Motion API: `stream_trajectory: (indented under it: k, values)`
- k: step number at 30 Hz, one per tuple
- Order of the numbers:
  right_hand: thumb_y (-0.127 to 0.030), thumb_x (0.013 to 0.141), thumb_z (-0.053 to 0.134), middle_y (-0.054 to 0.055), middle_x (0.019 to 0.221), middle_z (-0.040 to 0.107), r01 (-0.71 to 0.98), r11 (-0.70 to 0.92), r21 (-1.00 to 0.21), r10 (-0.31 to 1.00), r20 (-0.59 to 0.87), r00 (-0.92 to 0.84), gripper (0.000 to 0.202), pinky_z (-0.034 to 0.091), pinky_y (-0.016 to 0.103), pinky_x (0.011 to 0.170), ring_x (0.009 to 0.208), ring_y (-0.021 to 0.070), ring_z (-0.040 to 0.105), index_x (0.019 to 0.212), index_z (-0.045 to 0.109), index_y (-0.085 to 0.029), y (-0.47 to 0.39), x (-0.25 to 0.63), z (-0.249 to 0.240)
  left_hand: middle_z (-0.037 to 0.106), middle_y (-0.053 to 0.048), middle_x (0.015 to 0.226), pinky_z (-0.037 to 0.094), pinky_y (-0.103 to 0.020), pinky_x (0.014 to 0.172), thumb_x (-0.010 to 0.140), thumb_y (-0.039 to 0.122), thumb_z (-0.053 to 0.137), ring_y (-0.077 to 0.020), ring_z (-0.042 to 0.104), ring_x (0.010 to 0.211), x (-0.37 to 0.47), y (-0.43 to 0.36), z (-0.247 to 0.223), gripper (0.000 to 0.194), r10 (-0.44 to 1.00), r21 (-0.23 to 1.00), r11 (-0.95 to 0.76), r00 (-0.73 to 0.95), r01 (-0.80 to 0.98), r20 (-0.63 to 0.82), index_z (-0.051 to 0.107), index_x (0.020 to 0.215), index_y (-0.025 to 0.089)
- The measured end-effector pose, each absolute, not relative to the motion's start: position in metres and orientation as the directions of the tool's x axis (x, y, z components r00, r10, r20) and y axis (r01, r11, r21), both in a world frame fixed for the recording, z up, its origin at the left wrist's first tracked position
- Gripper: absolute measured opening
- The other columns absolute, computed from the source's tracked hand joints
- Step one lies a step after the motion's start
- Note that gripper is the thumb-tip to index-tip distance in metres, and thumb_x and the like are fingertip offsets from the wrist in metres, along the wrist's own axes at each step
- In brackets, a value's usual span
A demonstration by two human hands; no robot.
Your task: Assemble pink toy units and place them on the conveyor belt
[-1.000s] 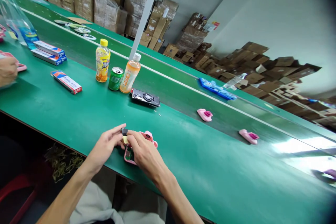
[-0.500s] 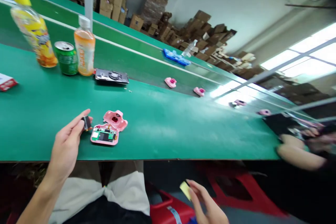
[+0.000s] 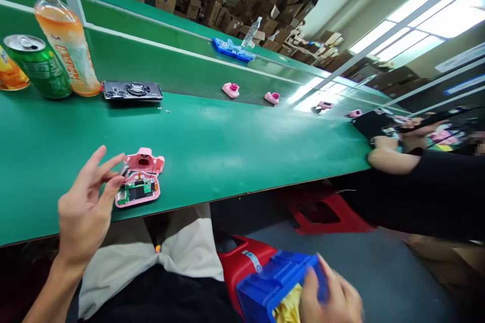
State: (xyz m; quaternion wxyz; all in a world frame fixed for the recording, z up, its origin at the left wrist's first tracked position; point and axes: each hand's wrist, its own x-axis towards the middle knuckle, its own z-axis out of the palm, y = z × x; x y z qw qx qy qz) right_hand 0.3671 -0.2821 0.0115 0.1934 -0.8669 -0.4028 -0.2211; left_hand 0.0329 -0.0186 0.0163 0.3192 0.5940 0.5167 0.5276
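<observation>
My left hand (image 3: pixel 89 197) pinches a small dark part (image 3: pixel 124 168) between thumb and fingers, at the left side of an opened pink camera case. The case's lower half (image 3: pixel 138 191) shows a green circuit board; its pink front shell (image 3: pixel 144 161) lies just behind, inside up. At the bottom, my right hand (image 3: pixel 331 290) is closed at the rim of a blue bin (image 3: pixel 265 280) that holds crumpled yellow pieces (image 3: pixel 288 305). Its fingertips are partly hidden, and whether they pinch anything besides the rim is unclear.
On the green table (image 3: pixel 227 156) stand an orange drink bottle (image 3: pixel 66 35), a green can (image 3: pixel 38 65) and a dark phone-like device (image 3: pixel 132 91). Pink cameras (image 3: pixel 231 90) sit farther back. A red stool (image 3: pixel 242 252) is below; another person's arm (image 3: pixel 394 159) reaches in from the right.
The yellow piece is no longer visible in my right hand, which has moved right and down to the blue bin. My left hand has moved closer over the case. The view has shifted right.
</observation>
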Motion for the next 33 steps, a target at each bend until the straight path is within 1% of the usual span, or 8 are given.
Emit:
stream_trajectory:
  k: [2,4,7,13,18,22,25,33]
  values:
    - [-0.026,0.100,0.050,0.014,0.116,0.070,0.902,-0.178,-0.394,0.815,0.454,0.359,0.039,0.062,0.044,0.080,0.093,0.0280,0.072,0.137,0.061,-0.029,-0.192,0.328,0.044,0.068,-0.005,0.139,0.065,-0.037,0.089,0.096,0.034,0.068,-0.0206,0.075,0.100,0.031,-0.015,0.014,0.063,0.869,0.810,-0.481,0.064,0.335,0.490,0.043,0.155,0.036]
    - [-0.019,0.101,0.052,0.010,0.123,0.068,0.832,0.281,-0.478,0.930,0.349,-0.113,0.039,0.060,0.038,0.090,0.104,0.0222,0.070,0.138,0.060,-0.027,-0.107,0.288,0.069,0.062,-0.006,0.144,0.063,-0.038,0.094,0.097,0.026,0.068,-0.0216,0.072,0.110,0.027,-0.009,0.013,0.069,0.743,0.641,-0.663,0.236,0.387,0.626,0.037,0.157,0.037]
    - [-0.011,0.102,0.050,0.011,0.124,0.069,0.590,0.635,-0.499,0.753,0.231,-0.616,0.026,0.054,0.036,0.101,0.115,0.0198,0.065,0.121,0.066,-0.018,-0.025,0.248,0.088,0.061,-0.009,0.142,0.058,-0.038,0.106,0.098,0.015,0.064,-0.0237,0.063,0.127,0.023,-0.001,0.017,0.075,0.562,0.412,-0.821,0.432,0.395,0.706,0.029,0.161,0.033]
    - [-0.006,0.095,0.064,0.007,0.106,0.074,0.541,0.601,-0.587,0.705,0.071,-0.706,0.011,0.053,0.030,0.087,0.096,0.0178,0.069,0.102,0.067,-0.014,0.006,0.237,0.105,0.053,-0.011,0.140,0.055,-0.035,0.109,0.097,0.004,0.059,-0.0217,0.061,0.128,0.027,-0.001,0.025,0.079,0.537,0.357,-0.837,0.494,0.415,0.684,0.025,0.163,0.030]
    - [-0.006,0.095,0.066,0.004,0.114,0.076,0.476,0.541,-0.694,0.785,0.211,-0.583,0.020,0.053,0.032,0.100,0.108,0.0172,0.071,0.109,0.072,-0.018,-0.002,0.242,0.091,0.052,-0.011,0.146,0.052,-0.039,0.110,0.107,0.021,0.044,-0.0242,0.055,0.133,0.023,-0.014,0.022,0.055,0.733,0.545,-0.678,0.393,0.494,0.555,0.032,0.160,0.026]
    - [-0.010,0.093,0.070,0.004,0.109,0.077,0.446,0.492,-0.747,0.854,0.317,-0.411,0.019,0.060,0.029,0.093,0.104,0.0166,0.072,0.108,0.076,-0.020,-0.016,0.244,0.066,0.060,-0.011,0.132,0.050,-0.037,0.107,0.104,0.019,0.051,-0.0238,0.059,0.123,0.022,-0.026,0.015,0.037,0.847,0.578,-0.520,0.292,0.629,0.445,0.057,0.141,0.017]
    - [-0.010,0.094,0.070,0.006,0.105,0.076,0.441,0.518,-0.733,0.849,0.375,-0.373,0.019,0.063,0.029,0.087,0.101,0.0165,0.072,0.108,0.076,-0.020,-0.026,0.244,0.051,0.066,-0.009,0.119,0.052,-0.032,0.101,0.098,0.006,0.059,-0.0198,0.064,0.111,0.026,-0.028,0.010,0.026,0.829,0.545,-0.543,0.305,0.639,0.469,0.067,0.121,0.016]
    - [-0.003,0.097,0.056,0.011,0.107,0.073,0.537,0.623,-0.570,0.781,0.408,-0.473,0.024,0.064,0.033,0.087,0.100,0.0193,0.070,0.115,0.069,-0.013,-0.030,0.237,0.038,0.069,-0.012,0.110,0.053,-0.034,0.100,0.094,-0.001,0.059,-0.0208,0.066,0.107,0.034,-0.027,0.007,0.021,0.783,0.464,-0.577,0.293,0.672,0.549,0.062,0.112,0.009]
